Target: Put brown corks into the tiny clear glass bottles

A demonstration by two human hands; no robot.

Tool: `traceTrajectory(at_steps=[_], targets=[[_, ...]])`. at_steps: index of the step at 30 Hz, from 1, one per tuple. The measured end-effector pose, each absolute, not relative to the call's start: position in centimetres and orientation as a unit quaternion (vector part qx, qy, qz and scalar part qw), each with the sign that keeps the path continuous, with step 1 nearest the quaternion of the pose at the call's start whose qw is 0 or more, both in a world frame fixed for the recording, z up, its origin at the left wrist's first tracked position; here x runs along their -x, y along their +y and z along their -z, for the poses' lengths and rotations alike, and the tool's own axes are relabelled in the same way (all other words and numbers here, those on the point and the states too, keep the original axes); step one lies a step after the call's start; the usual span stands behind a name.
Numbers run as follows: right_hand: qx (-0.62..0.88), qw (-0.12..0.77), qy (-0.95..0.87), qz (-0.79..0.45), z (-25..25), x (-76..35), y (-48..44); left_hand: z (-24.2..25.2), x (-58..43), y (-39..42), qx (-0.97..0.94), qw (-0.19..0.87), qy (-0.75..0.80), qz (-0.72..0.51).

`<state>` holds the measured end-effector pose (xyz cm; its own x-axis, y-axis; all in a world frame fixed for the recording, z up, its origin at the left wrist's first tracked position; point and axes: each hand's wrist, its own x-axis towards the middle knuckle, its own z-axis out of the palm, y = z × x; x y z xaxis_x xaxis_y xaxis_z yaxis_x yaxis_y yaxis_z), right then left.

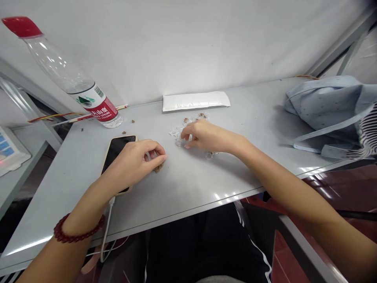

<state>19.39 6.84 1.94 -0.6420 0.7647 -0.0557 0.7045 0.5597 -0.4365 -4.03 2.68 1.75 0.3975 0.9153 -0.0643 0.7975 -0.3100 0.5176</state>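
My left hand (135, 161) rests over a black smartphone (116, 153) in a cream case, and a white cable (106, 232) runs from the phone's lower end. Its curled fingertips appear to pinch a small brown crumbly piece (158, 168). My right hand (206, 136) reaches over a scatter of clear crinkled plastic wrappers (178, 133) with brown bits among them. Its fingertips touch the wrappers, but whether they grip one is hidden. A red bead bracelet (78, 229) circles my left wrist.
A clear plastic water bottle (94, 104) with a red cap lies at the back left of the white table (188, 184). A white padded envelope (196, 101) sits behind the wrappers. A pale blue cloth bag (330, 106) lies at the right, and a white device (11, 149) stands off the left.
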Motion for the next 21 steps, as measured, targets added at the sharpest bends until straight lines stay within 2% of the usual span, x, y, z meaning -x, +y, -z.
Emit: traceTrajectory(at_steps=[4,10,21], targets=[[0.416,0.094,-0.879,-0.213,-3.0,-20.7,6.9,-1.6,4.0,2.7,-0.808,0.239,0.526,-0.118],[0.433,-0.071,-0.856,-0.275,-4.7,-22.7,6.1,-1.5,3.9,2.5,-0.822,0.253,0.503,-0.09],[0.415,-0.128,-0.869,-0.238,-4.3,-21.6,5.1,-2.1,3.6,1.9,-0.795,0.261,0.534,-0.126]])
